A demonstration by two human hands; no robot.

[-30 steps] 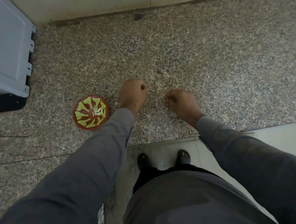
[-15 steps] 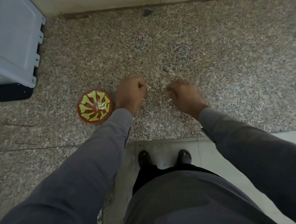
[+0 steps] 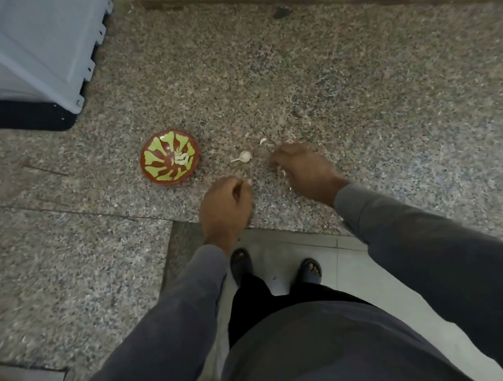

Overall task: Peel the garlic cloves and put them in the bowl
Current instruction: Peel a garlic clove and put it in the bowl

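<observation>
Dim, flat indoor light; no clear source, no glare. Soft faint shadow under bowl (image 3: pixel 169 157). Granite sharpest around bowl; slight motion blur beyond it toward frame edges. Wide-angle bending at far wall line. Colours muted, mild grain overall.

The person wears a dark grey long-sleeved top, its left sleeve (image 3: pixel 176 320) and right sleeve (image 3: pixel 428 253) reaching the wrists, where the cuffs sit close. The same grey cloth covers the belly, with black trousers (image 3: pixel 254 300) below. On the feet are dark open-toed sandals (image 3: pixel 310 269).
</observation>
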